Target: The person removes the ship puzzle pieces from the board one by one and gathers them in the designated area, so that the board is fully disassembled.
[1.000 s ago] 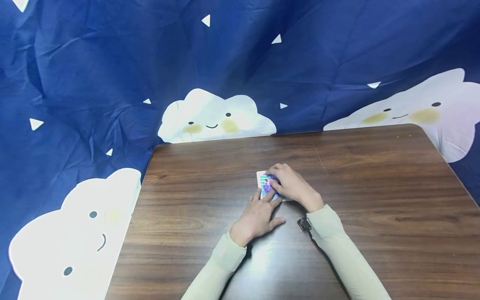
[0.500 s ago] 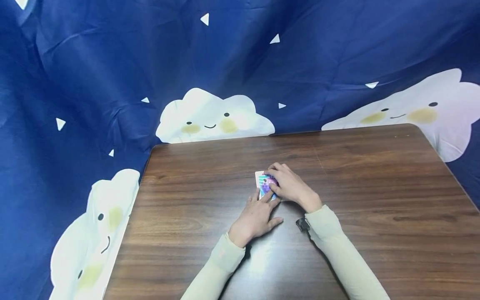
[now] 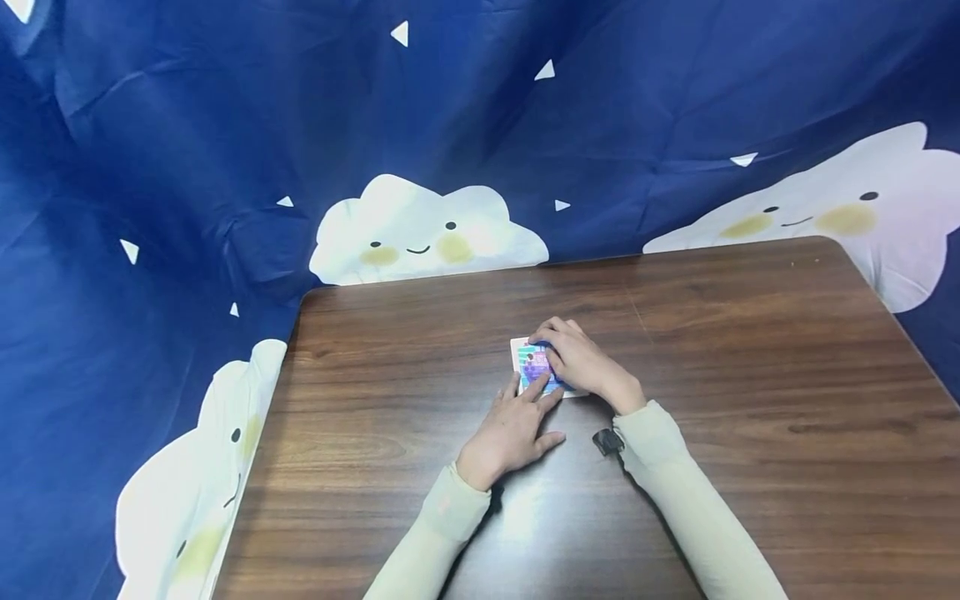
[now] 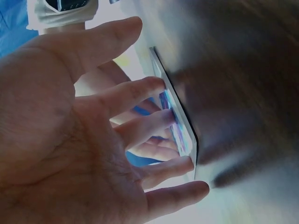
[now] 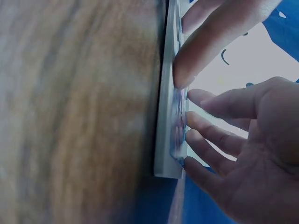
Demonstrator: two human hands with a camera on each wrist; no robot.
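Note:
A small white-bordered board (image 3: 528, 360) with a bright blue, teal and purple picture lies flat near the table's middle. Its thick pale side shows edge-on in the right wrist view. My left hand (image 3: 512, 432) comes from the near side, fingers spread and nearly straight, tips on the board's near left part and thumb held off to the right. My right hand (image 3: 588, 365) arches over the board's right part, which it largely hides. Several right fingertips touch the picture in the right wrist view, with left fingers (image 5: 201, 56) close above them.
Brown wood-grain table (image 3: 375, 375) carries the board and both forearms. Blue cloth (image 3: 225, 125) printed with smiling clouds (image 3: 427, 229) hangs beyond the far and left edges. A small black device (image 3: 607, 442) sits at the right cuff.
My right thumb has shifted slightly right over the board, and more of the picture shows beside it. My left hand stays almost in place. The head view has shifted a little.

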